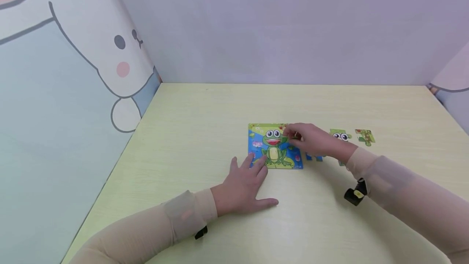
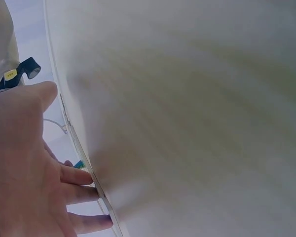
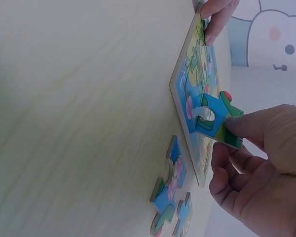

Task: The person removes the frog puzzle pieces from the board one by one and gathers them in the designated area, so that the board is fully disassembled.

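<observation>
Right hand (image 1: 311,138): pinching puzzle piece (image 3: 220,117) | Left hand (image 1: 242,188): spread, touching frog board (image 1: 274,154) | yellow tag (image 2: 10,75): print unreadable

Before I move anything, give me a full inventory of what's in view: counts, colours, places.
Puzzle board: one, blue, green and yellow with a frog picture, on the table
Held piece: one, blue and green, at the board's right side
Loose pieces: at least three, mixed colours, right of the board; partly hidden by the arm
Table: one, pale yellow, under everything
Back wall: one, lilac, behind the table
Side walls: two, white and pale blue cartoon prints, left and right
Wrist devices: two, black, one per wrist
Sleeves: two, beige, both arms
Left hand: one, bare, fingertips on the board
Right hand: one, bare, pinching the held piece
</observation>
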A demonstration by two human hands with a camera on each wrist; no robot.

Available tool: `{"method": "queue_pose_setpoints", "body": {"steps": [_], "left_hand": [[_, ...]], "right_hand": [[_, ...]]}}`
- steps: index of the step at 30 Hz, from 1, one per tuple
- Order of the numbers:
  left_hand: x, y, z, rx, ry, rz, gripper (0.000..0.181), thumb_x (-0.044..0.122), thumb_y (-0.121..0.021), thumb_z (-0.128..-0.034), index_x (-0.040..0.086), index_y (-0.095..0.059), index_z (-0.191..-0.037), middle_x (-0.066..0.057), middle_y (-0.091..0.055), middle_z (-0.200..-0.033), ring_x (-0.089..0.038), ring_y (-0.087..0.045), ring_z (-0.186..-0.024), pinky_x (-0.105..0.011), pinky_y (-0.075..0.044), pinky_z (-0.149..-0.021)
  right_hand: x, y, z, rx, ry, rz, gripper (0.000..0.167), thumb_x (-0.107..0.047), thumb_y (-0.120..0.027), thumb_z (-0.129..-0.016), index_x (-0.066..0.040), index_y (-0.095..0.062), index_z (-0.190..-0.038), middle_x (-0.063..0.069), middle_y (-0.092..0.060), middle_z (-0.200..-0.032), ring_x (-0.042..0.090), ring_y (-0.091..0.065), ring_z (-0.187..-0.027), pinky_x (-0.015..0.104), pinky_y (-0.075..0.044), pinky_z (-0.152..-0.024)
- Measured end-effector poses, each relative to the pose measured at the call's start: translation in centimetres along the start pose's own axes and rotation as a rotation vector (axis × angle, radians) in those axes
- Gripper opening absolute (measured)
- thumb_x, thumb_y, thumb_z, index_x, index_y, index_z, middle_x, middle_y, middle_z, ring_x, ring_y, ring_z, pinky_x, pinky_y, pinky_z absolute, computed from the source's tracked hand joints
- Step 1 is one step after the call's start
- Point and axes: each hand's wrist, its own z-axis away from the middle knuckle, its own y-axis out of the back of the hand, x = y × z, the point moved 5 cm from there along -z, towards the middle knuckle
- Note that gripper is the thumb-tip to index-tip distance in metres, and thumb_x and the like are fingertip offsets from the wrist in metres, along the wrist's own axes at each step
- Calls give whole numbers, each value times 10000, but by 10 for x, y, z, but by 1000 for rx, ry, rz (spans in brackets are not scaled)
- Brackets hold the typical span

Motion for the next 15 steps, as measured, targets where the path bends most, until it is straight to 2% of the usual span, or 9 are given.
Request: {"method": "queue_pose_setpoints", "body": {"steps": [9, 15], "left_hand": [[-1, 3, 1, 5, -3, -3, 850, 807, -412, -962, 146, -500, -1490, -37, -351, -1705, -381, -348, -1552, -730, -376, -1101], [0, 3, 1, 10, -4, -1, 838, 804, -420, -962, 147, -506, -1475, -38, -352, -1705, -378, -347, -1553, -734, -373, -1101]], "right_hand": [[2, 7, 6, 3, 12, -11, 209, -81, -642, -1031, -69, -677, -1236, 62, -682, -1058, 193, -597, -906, 393, -540, -840], [15, 22, 22, -1, -8, -43, 249, -92, -604, -1054, -60, -674, -1291, 65, -684, -1090, 175, -572, -868, 333, -523, -773]]}}
